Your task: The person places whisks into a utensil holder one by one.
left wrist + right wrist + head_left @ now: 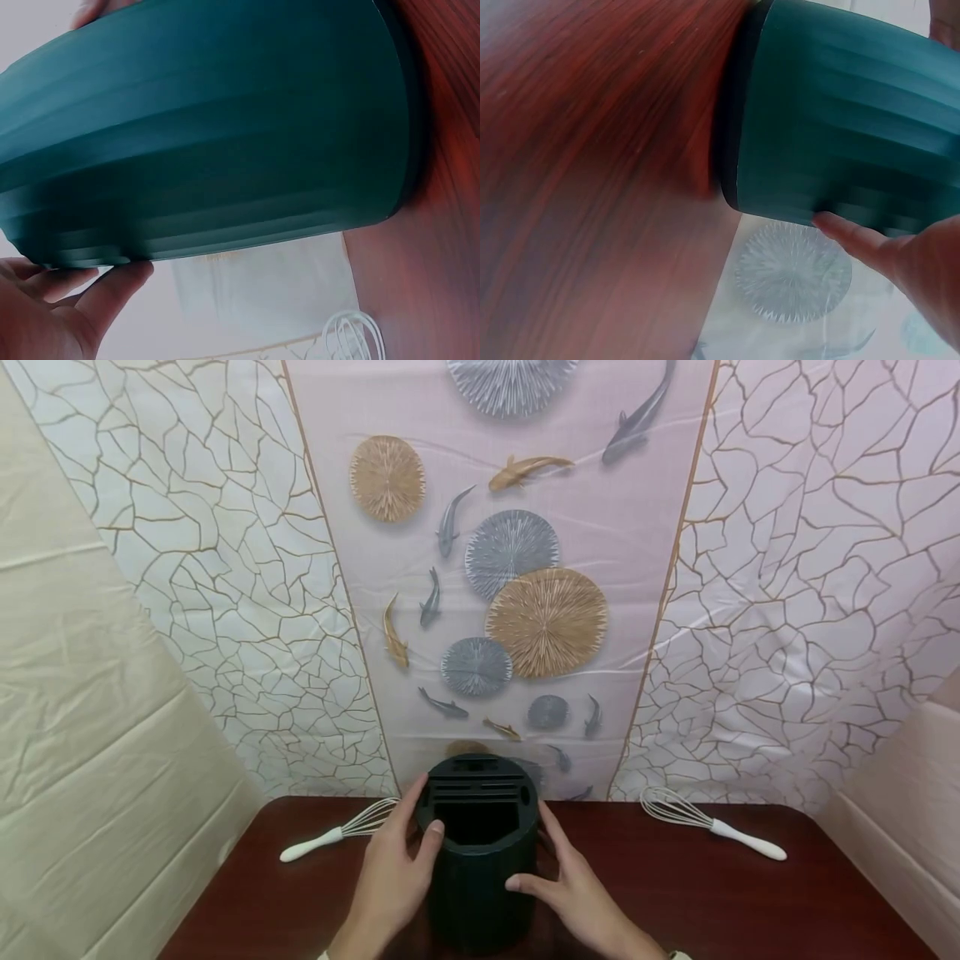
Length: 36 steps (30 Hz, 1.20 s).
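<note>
A dark green ribbed round holder (480, 860) with slots in its top stands upright on the dark red wooden table (712, 902), near the front middle. My left hand (397, 860) grips its left side, thumb at the rim and fingers reaching round the back. From the other side my right hand (570, 881) grips it, thumb pressed on the front wall. The left wrist view shows the holder's wall (225, 127) with my left hand (67, 307) at its rim. In the right wrist view my right hand (900, 255) touches the holder (847, 120).
Two wire whisks with white handles lie at the back of the table: one to the left (337, 835), one to the right (712, 822). A patterned cloth backdrop (517, 610) with fish and discs rises behind the table. Cream cloth panels (90, 760) flank both sides.
</note>
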Each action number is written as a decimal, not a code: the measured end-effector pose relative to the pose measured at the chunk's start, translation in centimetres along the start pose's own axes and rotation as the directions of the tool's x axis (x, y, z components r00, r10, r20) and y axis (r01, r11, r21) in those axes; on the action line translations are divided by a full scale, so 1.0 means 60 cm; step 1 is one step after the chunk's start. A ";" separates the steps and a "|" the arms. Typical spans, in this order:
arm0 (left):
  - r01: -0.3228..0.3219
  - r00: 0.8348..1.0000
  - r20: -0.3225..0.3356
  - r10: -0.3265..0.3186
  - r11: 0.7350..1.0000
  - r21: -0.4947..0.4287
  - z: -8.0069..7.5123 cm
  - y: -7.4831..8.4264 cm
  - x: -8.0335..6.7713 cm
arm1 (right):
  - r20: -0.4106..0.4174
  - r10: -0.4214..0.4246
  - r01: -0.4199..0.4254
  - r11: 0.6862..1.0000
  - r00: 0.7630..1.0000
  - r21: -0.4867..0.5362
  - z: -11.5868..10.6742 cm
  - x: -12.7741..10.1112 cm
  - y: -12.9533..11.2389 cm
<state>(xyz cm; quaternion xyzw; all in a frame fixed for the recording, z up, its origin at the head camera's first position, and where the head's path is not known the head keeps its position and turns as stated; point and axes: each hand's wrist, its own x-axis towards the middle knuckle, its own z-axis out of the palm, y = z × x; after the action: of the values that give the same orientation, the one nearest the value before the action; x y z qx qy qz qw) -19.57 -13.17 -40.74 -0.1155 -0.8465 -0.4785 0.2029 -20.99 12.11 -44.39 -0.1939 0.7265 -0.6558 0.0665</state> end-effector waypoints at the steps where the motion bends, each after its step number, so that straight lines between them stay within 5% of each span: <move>1: -0.001 1.000 0.005 0.001 1.000 -0.009 0.004 0.002 0.001 | -0.007 0.001 -0.001 1.000 1.000 0.000 -0.003 -0.003 0.000; 10: 0.005 0.998 0.063 0.001 0.996 -0.090 0.030 0.018 0.008 | -0.118 0.033 -0.035 0.999 0.992 -0.017 -0.024 -0.025 -0.002; 18: 0.003 0.997 0.080 0.010 0.988 -0.157 0.053 0.023 0.006 | -0.132 0.057 -0.060 0.998 0.990 -0.017 -0.044 -0.037 0.001; 36: 0.017 0.997 0.074 -0.010 0.996 -0.085 0.087 0.038 0.019 | -0.119 0.049 -0.052 0.998 0.992 -0.022 -0.088 -0.048 0.002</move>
<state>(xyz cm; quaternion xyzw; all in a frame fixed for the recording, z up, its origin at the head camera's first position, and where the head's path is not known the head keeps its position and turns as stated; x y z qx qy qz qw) -20.88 -7.52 -40.86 -0.1359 -0.8329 -0.5110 0.1633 -20.23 18.09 -44.28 -0.1373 0.7421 -0.6551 0.0375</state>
